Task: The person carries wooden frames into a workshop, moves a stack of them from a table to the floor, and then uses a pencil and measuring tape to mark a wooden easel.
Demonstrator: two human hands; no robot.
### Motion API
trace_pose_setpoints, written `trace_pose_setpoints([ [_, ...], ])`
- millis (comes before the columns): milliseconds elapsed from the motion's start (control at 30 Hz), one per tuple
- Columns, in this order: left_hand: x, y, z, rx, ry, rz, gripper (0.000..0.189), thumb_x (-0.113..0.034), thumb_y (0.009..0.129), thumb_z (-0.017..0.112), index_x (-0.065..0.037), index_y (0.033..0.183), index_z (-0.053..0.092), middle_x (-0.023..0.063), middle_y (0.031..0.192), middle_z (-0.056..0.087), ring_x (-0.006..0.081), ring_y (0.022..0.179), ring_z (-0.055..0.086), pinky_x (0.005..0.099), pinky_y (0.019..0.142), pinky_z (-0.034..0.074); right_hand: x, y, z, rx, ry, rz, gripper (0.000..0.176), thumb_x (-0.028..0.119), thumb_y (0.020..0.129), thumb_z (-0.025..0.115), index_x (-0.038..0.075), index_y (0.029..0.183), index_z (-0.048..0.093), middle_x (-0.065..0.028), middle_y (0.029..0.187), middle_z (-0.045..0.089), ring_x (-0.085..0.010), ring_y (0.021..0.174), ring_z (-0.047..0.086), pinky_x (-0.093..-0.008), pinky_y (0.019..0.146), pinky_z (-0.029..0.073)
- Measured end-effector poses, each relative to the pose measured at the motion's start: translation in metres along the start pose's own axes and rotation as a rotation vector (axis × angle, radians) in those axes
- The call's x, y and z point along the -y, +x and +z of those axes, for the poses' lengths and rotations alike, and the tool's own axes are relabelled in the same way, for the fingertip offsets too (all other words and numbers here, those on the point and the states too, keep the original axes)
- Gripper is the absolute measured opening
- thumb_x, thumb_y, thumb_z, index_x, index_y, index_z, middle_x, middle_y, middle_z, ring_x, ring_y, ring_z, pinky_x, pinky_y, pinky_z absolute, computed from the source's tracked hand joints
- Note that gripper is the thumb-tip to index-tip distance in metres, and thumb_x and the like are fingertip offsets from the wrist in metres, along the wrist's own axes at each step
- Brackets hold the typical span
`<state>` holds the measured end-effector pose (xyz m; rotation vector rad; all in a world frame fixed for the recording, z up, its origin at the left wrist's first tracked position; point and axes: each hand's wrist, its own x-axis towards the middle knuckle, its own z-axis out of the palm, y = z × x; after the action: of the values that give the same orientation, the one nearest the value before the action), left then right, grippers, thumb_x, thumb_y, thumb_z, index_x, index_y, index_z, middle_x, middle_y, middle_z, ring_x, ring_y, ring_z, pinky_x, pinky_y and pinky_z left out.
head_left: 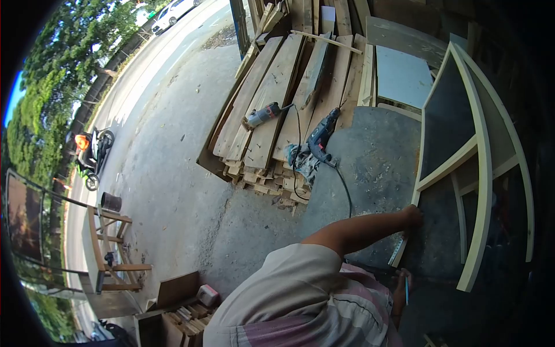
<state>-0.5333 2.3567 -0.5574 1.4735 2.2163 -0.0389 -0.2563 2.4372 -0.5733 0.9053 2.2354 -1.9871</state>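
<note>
My left arm reaches out to the right, and my left hand is closed on a pale wooden strip at the edge of the frame; its fingertips are in shadow. Below that hand a tape measure blade lies along the strip. My right hand is closed around a light-blue pencil, close to the strip's lower end. To the right stands a wooden frame with pale rails and a crosspiece, its far parts dark.
Left of the grey work surface is a stack of planks. An angle grinder, a corded drill and a rag lie there. A wooden stand, a box of offcuts and a motorcycle are farther left.
</note>
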Motion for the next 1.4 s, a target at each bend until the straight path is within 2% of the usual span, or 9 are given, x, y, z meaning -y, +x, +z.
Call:
trace_pose_setpoints([
  [67,-0.002,0.004,0.002,-0.010,0.005,0.022,0.056,-0.039,0.052,0.091,-0.013,0.098,0.075,0.0070,0.109,0.068,0.0263,0.105,0.066,0.0391,0.081,0.055,-0.004,0.006,0.012,0.024,-0.095,-0.228,0.029,0.026,0.097,0.058,0.001,0.110,0.060,-0.0036,0.085,0.061,-0.0105,0.071,0.057,-0.0261,0.063,0.047],
  [267,-0.002,-0.006,-0.008,-0.158,0.033,0.127,0.041,-0.037,0.056,0.087,-0.010,0.086,0.076,0.0110,0.091,0.072,0.0294,0.088,0.071,0.0404,0.070,0.058,0.019,0.008,0.024,-0.004,-0.067,-0.199,0.013,0.004,0.087,0.065,0.001,0.098,0.061,0.0000,0.076,0.059,-0.0088,0.073,0.057,-0.0257,0.069,0.048],
  [600,-0.009,-0.016,-0.026,-0.113,0.013,0.183,0.041,-0.033,0.058,0.084,-0.010,0.089,0.074,0.0138,0.094,0.069,0.0306,0.096,0.068,0.0428,0.075,0.058,0.027,0.006,0.028,-0.148,-0.181,-0.150,0.019,0.013,0.085,0.073,0.001,0.096,0.063,-0.0072,0.080,0.065,-0.0146,0.078,0.064,-0.0286,0.071,0.049],
  [800,-0.007,-0.025,-0.038,0.094,-0.046,0.237,0.044,-0.040,0.062,0.085,-0.011,0.094,0.074,0.0126,0.097,0.068,0.0320,0.097,0.067,0.0423,0.080,0.055,0.046,0.000,0.029,-0.086,-0.117,-0.093,0.023,0.011,0.084,0.073,0.001,0.101,0.062,-0.0068,0.082,0.065,-0.0143,0.078,0.064,-0.0292,0.073,0.050],
  [967,-0.004,-0.024,-0.036,-0.087,-0.039,0.163,0.045,-0.034,0.057,0.089,-0.010,0.092,0.075,0.0102,0.097,0.071,0.0296,0.095,0.070,0.0405,0.078,0.057,0.035,-0.002,0.028,-0.123,-0.110,-0.089,0.021,0.007,0.085,0.071,0.000,0.102,0.061,-0.0070,0.083,0.065,-0.0143,0.078,0.064,-0.0293,0.073,0.050],
  [1167,-0.002,-0.016,-0.030,-0.075,-0.027,0.135,0.047,-0.034,0.055,0.089,-0.010,0.093,0.074,0.0103,0.099,0.070,0.0290,0.093,0.070,0.0408,0.074,0.058,0.023,0.003,0.029,-0.103,-0.111,-0.087,0.023,0.007,0.085,0.070,0.000,0.105,0.062,-0.0074,0.085,0.065,-0.0142,0.080,0.064,-0.0298,0.075,0.051],
  [1267,-0.003,-0.013,-0.024,-0.092,-0.030,0.131,0.048,-0.034,0.054,0.089,-0.010,0.092,0.074,0.0109,0.099,0.069,0.0294,0.093,0.070,0.0408,0.074,0.058,0.029,0.002,0.034,-0.242,-0.276,-0.286,0.024,0.013,0.094,0.064,-0.001,0.112,0.062,-0.0065,0.089,0.065,-0.0109,0.081,0.062,-0.0269,0.074,0.050],
  [1333,-0.004,-0.014,-0.024,-0.093,-0.037,0.127,0.048,-0.033,0.053,0.088,-0.010,0.092,0.074,0.0112,0.099,0.068,0.0298,0.092,0.070,0.0409,0.074,0.058,0.052,0.000,0.036,-0.313,0.058,-0.081,0.026,0.016,0.099,0.056,-0.002,0.117,0.062,-0.0088,0.096,0.066,-0.0119,0.086,0.062,-0.0271,0.075,0.050],
  [1400,-0.003,-0.013,-0.021,-0.093,-0.045,0.124,0.048,-0.033,0.053,0.088,-0.010,0.092,0.074,0.0114,0.099,0.068,0.0301,0.092,0.070,0.0409,0.074,0.058,0.054,-0.002,0.035,-0.297,0.021,-0.143,0.026,0.017,0.100,0.055,-0.002,0.116,0.063,-0.0095,0.095,0.067,-0.0127,0.085,0.063,-0.0271,0.074,0.051],
])
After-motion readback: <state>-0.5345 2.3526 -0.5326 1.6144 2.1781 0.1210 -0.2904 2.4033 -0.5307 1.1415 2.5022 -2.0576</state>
